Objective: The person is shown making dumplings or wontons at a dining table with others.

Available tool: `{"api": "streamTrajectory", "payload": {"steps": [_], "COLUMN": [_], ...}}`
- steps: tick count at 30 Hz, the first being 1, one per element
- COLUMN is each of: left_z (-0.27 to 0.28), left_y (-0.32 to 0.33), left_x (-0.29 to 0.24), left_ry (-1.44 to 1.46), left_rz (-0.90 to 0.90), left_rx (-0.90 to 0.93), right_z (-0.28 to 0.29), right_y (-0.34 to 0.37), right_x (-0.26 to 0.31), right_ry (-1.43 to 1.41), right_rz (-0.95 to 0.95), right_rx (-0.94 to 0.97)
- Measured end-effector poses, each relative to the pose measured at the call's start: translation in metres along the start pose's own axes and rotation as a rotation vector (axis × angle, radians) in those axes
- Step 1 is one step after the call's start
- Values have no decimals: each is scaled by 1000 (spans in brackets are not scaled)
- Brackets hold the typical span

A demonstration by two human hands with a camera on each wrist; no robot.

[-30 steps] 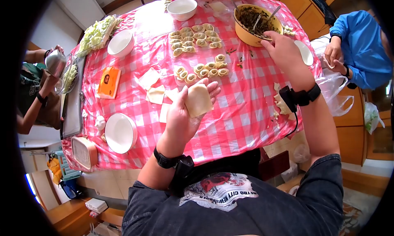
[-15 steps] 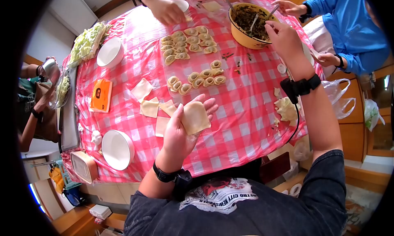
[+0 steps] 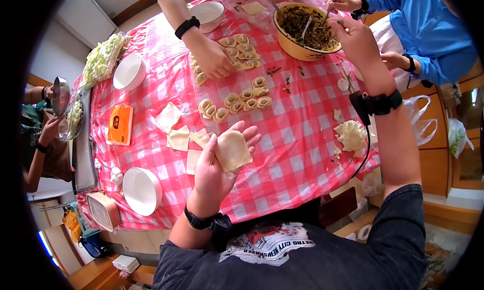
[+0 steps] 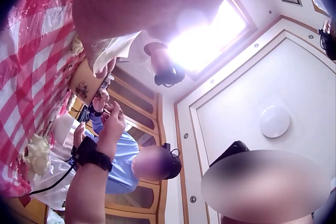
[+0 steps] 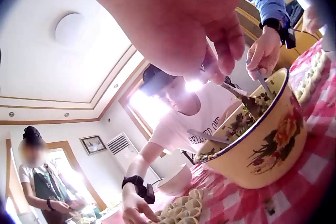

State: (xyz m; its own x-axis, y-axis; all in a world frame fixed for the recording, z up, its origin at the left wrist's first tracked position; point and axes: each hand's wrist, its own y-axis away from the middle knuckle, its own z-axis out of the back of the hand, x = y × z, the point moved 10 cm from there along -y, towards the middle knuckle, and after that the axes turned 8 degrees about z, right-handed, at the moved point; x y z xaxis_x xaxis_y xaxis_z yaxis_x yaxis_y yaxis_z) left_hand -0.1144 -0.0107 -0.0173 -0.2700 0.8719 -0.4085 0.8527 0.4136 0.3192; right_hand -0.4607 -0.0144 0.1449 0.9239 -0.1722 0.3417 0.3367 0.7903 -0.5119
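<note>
My left hand [image 3: 212, 171] is palm up with fairly straight fingers. A square dough wrapper [image 3: 233, 150] lies across them, the thumb along its near edge; its edge also shows in the left wrist view. My right hand [image 3: 357, 40] hovers at the right rim of the yellow filling bowl [image 3: 302, 53], fingers loosely bent, with nothing visible in them. The bowl holds dark chopped filling and several spoons, one spoon [image 3: 306, 30] leaning in the middle. Beside my right hand, a person in blue grips another spoon [image 5: 263, 81] in the bowl.
Filled dumplings [image 3: 237, 103] stand in rows on a clear board. Loose wrappers [image 3: 177, 139], an orange packet [image 3: 120, 124] and white bowls [image 3: 141, 191] lie to the left. Another person's hand [image 3: 214, 60] reaches over the dumplings. Scrap dough [image 3: 351, 136] sits at right.
My right hand has lifted slightly from the bowl's rim. The person in blue has taken a spoon in the bowl. Across the table, an arm has reached in to the dumplings. The wrapper stays on my left hand.
</note>
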Motion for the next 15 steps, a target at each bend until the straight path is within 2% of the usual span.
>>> {"api": "streamTrajectory", "payload": {"steps": [7,9,13,15], "left_z": [1,1,0,0], "left_y": [0,1,1,1], "left_x": [0,-2,-4,-3], "left_ry": [-17,-19,-37,-42], "left_rz": [-13,-11,-15,-15], "left_rx": [-3,5,9,11], "right_z": [-13,-22,-21,-25], "right_y": [2,6,8,9], "right_x": [-24,-28,-22,-23], "right_ry": [18,-60,-77,-65], "right_rz": [86,37,20,-6], "right_rx": [-19,27,28,92]}}
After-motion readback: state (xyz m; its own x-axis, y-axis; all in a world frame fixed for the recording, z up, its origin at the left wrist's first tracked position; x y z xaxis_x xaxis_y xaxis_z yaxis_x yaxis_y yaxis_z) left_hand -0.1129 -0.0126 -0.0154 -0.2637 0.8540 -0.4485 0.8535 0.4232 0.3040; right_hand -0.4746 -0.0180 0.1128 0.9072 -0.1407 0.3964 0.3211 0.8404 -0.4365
